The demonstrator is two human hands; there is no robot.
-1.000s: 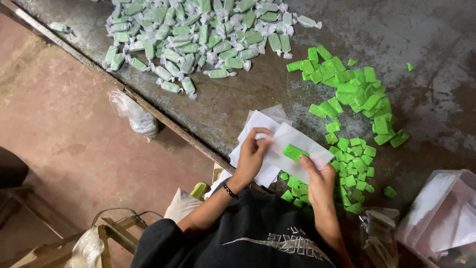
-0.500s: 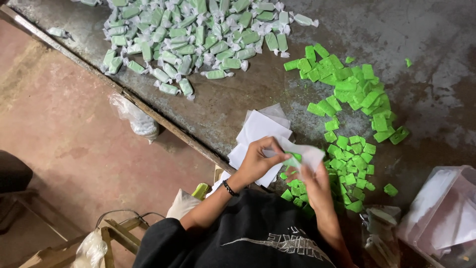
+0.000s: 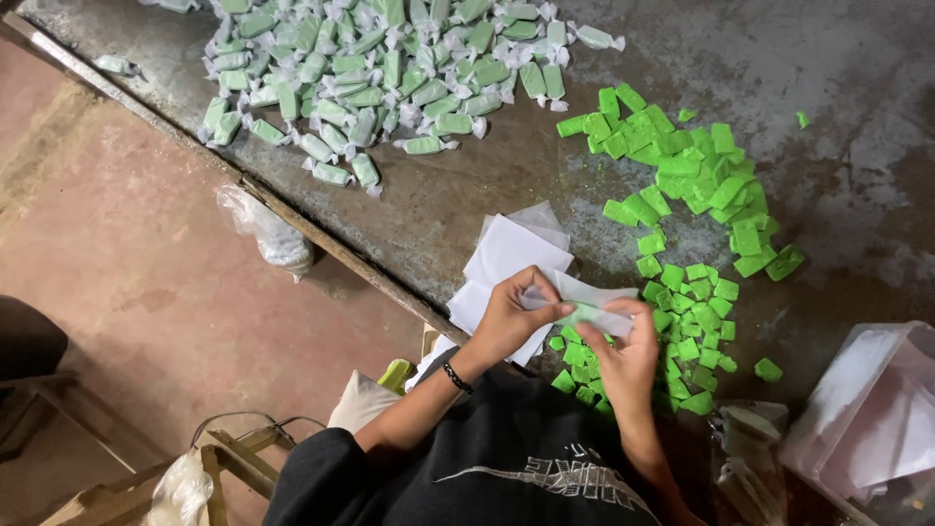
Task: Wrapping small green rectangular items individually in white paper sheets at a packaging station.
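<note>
Our left hand (image 3: 508,317) pinches one end of a white wrapper (image 3: 584,310), fingers closed on the paper; our right hand (image 3: 628,358) grips the other end, thumb and fingers shut around it. Between them the wrapper is rolled over something pale green, probably one green block, though the paper hides most of it. A dark bead bracelet (image 3: 457,377) sits on the left wrist.

Just under the left hand lies a stack of white paper sheets (image 3: 508,253), partly covered by that hand. Beneath and beyond the right hand spreads a heap of bare green blocks (image 3: 696,209), some touching, some loose at the edges; the right hand blocks our view of a few near the table edge. Far beyond the left hand, well apart from it, we see a pile of wrapped blocks (image 3: 390,68), pale green in white paper with twisted ends.

All rest on a grey, stained table (image 3: 857,127). To the right of the right hand stands a clear plastic bag (image 3: 867,419) with white sheets inside. Left of the left hand, below the table edge, hangs another clear bag (image 3: 265,226) over the reddish floor (image 3: 127,273).
</note>
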